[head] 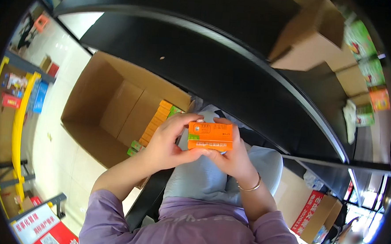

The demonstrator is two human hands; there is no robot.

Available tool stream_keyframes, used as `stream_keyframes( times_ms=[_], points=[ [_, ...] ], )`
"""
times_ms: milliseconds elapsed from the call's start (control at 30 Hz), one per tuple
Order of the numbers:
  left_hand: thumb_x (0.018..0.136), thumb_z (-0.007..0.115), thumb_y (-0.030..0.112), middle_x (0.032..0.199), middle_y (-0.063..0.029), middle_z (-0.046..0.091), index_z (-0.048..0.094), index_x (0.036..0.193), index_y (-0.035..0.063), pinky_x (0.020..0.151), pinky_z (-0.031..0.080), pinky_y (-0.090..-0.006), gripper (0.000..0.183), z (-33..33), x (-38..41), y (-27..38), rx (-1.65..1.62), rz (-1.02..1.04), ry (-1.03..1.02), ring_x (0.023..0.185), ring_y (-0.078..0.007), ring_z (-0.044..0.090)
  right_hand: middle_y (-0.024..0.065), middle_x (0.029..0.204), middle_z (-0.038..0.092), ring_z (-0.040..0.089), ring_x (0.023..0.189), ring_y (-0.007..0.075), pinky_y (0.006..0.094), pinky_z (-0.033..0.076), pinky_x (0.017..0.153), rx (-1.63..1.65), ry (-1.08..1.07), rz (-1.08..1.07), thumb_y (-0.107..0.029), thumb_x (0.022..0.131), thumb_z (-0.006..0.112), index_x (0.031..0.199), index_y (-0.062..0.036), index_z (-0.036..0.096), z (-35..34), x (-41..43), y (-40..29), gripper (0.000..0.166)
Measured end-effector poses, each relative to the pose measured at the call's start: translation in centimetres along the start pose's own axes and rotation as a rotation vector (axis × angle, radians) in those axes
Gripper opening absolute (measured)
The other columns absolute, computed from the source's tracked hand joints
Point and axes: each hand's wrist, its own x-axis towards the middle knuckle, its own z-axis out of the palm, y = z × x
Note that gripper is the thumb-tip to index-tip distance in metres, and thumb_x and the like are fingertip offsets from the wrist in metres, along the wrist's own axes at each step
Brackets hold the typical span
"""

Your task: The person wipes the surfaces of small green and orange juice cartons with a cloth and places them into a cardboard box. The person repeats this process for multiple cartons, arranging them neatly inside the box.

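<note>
An orange drink carton with a green patch and printed writing is held level above my lap. My left hand grips its left end, thumb along the near lower edge. At its right end, my right hand closes around the carton, and the two thumbs nearly meet beneath it. Left of my hands stands a large open cardboard box. A row of orange cartons and some green-ended cartons lie inside along its right side, partly hidden by my left hand and forearm.
A black metal shelf with a raised rim spans the space ahead. Cardboard boxes and green packages sit on it at right. A yellow-framed rack stands far left. Another cardboard box is at lower right, near a person.
</note>
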Motion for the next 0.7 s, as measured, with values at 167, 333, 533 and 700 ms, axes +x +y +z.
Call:
stream_keyframes(
  times_ms=[167,333,533,700],
  points=[
    [0.066,0.075,0.017,0.103,-0.0130,0.055,0.045,0.116,0.0010,0.080,0.044,-0.0318,0.061,3.3,4.6,3.3,-0.115,0.057,-0.138,0.094,-0.0248,0.055,0.0183,0.104,0.056,0.060,0.094,0.0275,0.0316,0.047,0.079,-0.023,0.207,0.008,-0.026,0.074,0.071,0.118,0.0023,0.037,-5.7,-1.8,-1.9,0.062],
    [0.070,0.072,0.016,0.110,-0.0152,0.054,0.043,0.119,-0.0005,0.085,0.044,-0.0330,0.059,6.6,10.2,7.3,0.078,0.296,-0.230,0.099,-0.0252,0.056,0.0162,0.105,0.054,0.058,0.094,0.0277,0.0323,0.046,0.080,-0.106,0.420,-0.090,-0.021,0.073,0.071,0.117,0.0017,0.037,-11.7,-2.9,-3.6,0.060],
    [0.077,0.063,0.005,0.114,-0.0141,0.053,0.039,0.124,-0.0014,0.086,0.045,-0.0307,0.053,12.2,16.6,10.7,-0.073,0.311,-0.227,0.101,-0.0201,0.056,0.0207,0.117,0.043,0.048,0.106,0.0374,0.0372,0.042,0.087,-0.326,0.559,-0.080,-0.016,0.077,0.065,0.122,0.0008,0.032,-19.3,-2.5,-2.8,0.058],
    [0.081,0.059,0.008,0.107,-0.0140,0.057,0.040,0.123,0.0000,0.082,0.048,-0.0318,0.047,15.4,20.4,10.5,-0.147,0.272,-0.210,0.099,-0.0214,0.057,0.0220,0.114,0.047,0.052,0.102,0.0368,0.0378,0.044,0.084,-0.309,0.551,-0.036,-0.021,0.081,0.061,0.123,0.0003,0.030,-23.6,-1.5,-2.3,0.057]
  ],
)
